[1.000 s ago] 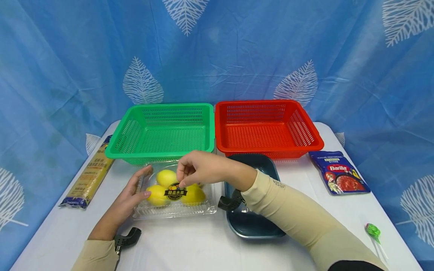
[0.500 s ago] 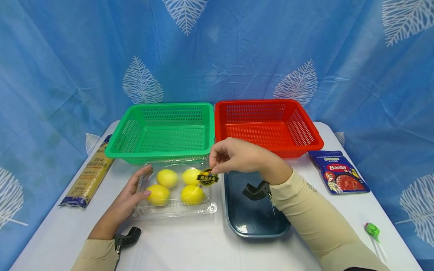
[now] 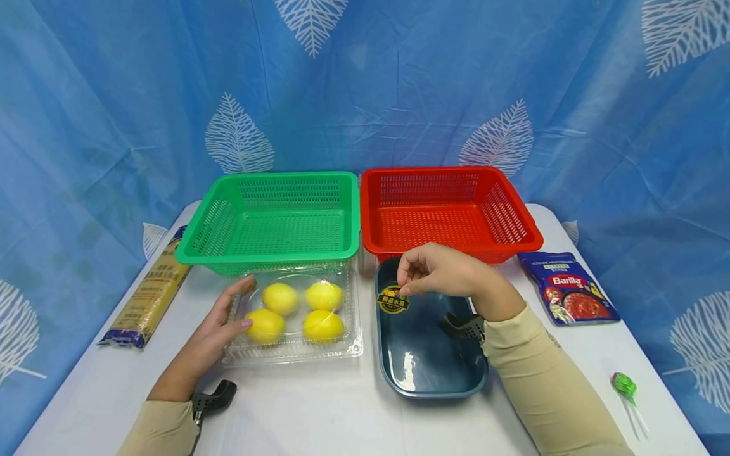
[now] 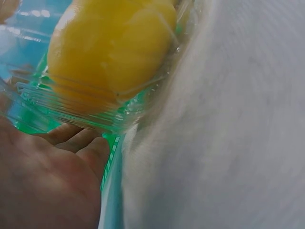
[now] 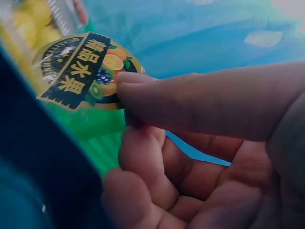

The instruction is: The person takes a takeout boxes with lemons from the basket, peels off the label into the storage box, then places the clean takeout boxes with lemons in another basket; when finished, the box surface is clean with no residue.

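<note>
Relation of note, left to right: the left hand [image 3: 219,326] rests against the left end of the clear box [image 3: 352,329], thumb on its lid, fingers apart; the box's long axis runs roughly with the tabletop's [image 3: 285,405] near edge. To its right, over the far left corner of the blue tray [image 3: 436,354], the round label [image 3: 392,300] is pinched by the right hand [image 3: 441,272], thumb and fingers together on its edge. The label lies left of those fingers, has no long axis, and the right hand is the nearer; this placing, we judge, matters most.

We count, left to right:
- Long packet [image 3: 142,294]: one, along the left edge.
- Green basket [image 3: 262,260]: one, far edge, left half.
- Clear box: one, before that basket.
- Lemons [image 3: 280,299]: four, inside the box.
- Label: one.
- Red basket [image 3: 433,218]: one, far edge, right half.
- Blue tray: one, long axis running far to near.
- Pouch [image 3: 573,291]: one, by the right edge.
- Lollipop [image 3: 624,384]: one, towards the near right corner.
</note>
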`<state>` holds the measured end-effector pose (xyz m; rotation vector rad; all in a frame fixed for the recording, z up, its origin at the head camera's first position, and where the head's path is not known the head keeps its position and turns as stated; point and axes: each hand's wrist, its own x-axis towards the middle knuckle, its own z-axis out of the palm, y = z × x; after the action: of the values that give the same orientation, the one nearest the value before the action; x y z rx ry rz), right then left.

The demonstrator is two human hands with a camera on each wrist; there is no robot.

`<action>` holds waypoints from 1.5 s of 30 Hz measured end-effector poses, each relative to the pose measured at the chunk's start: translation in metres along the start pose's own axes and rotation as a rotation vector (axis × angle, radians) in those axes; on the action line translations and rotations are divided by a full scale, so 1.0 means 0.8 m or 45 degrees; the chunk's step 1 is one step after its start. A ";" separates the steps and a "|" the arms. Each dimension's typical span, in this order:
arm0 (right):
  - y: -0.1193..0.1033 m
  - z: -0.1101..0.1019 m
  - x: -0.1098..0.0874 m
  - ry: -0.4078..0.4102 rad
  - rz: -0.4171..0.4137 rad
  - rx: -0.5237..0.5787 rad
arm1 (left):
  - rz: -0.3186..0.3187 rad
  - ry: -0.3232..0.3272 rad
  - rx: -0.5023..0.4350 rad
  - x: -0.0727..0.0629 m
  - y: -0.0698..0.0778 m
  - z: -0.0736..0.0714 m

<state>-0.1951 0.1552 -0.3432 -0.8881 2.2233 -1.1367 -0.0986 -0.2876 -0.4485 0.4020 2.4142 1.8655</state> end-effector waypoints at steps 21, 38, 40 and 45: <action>0.029 0.014 -0.008 -0.207 0.211 -0.268 | 0.010 0.031 0.033 0.001 0.000 0.002; 0.033 0.026 -0.006 -0.068 0.265 -0.567 | 0.020 0.013 0.004 0.001 0.000 0.001; 0.032 0.027 -0.005 -0.066 0.275 -0.562 | 0.028 0.009 0.000 0.000 0.000 0.000; 0.032 0.028 -0.005 -0.064 0.281 -0.561 | 0.028 0.007 0.009 0.001 -0.002 -0.001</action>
<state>-0.1863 0.1576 -0.3757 -0.7969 2.5001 -0.5261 -0.0997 -0.2883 -0.4499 0.4263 2.4306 1.8692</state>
